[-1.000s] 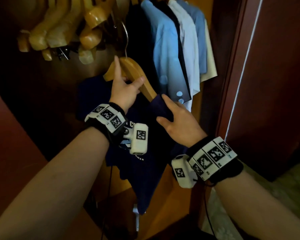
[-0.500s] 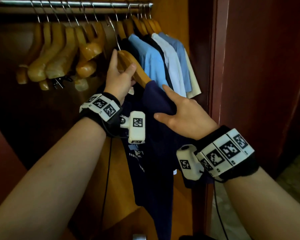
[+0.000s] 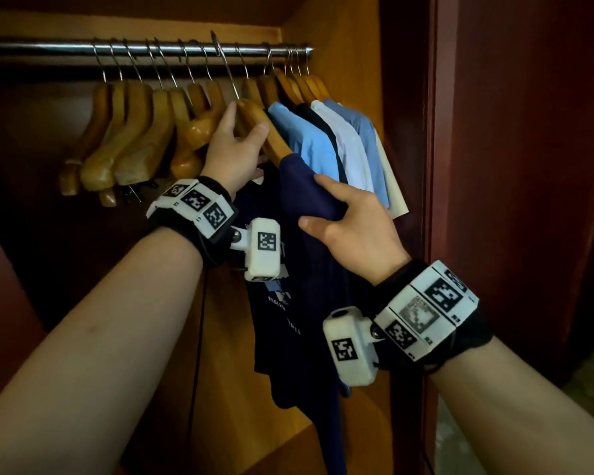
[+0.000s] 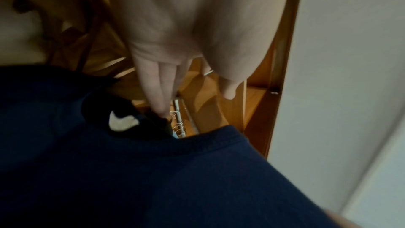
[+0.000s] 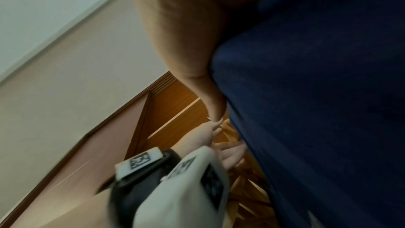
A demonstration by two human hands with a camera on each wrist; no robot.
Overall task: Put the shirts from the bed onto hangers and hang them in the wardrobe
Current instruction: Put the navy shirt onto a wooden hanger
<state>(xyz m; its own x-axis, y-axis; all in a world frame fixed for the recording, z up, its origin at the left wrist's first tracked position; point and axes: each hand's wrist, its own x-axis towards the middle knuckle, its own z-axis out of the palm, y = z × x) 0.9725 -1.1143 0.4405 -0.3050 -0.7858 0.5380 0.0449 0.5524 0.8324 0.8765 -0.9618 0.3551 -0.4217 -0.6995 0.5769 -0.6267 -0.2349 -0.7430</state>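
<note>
Gripping the wooden hanger [image 3: 254, 121] at its neck with the left hand [image 3: 234, 149], fingers and thumb curling round the wood, its wire hook [image 3: 224, 65] reaching up in front of the rail [image 3: 48, 49]; impossible to tell whether touching it. Pinching the shoulder of the navy shirt [image 3: 302, 275] with the right hand [image 3: 354, 224], thumb under and fingers over the fabric. Draping from that one hanger, hanging down the wardrobe's [image 3: 340, 46] middle. In the left wrist view, showing the shirt's collar [image 4: 197, 143] just below the left fingers [image 4: 153, 84]. Hanging toward the rail's right end, about four shirts [image 3: 340, 145]: light blue, dark, white, blue, with a cream edge behind. Crowding the rail's left and middle, roughly eight bare hangers [image 3: 134, 132], exact count unclear.
</note>
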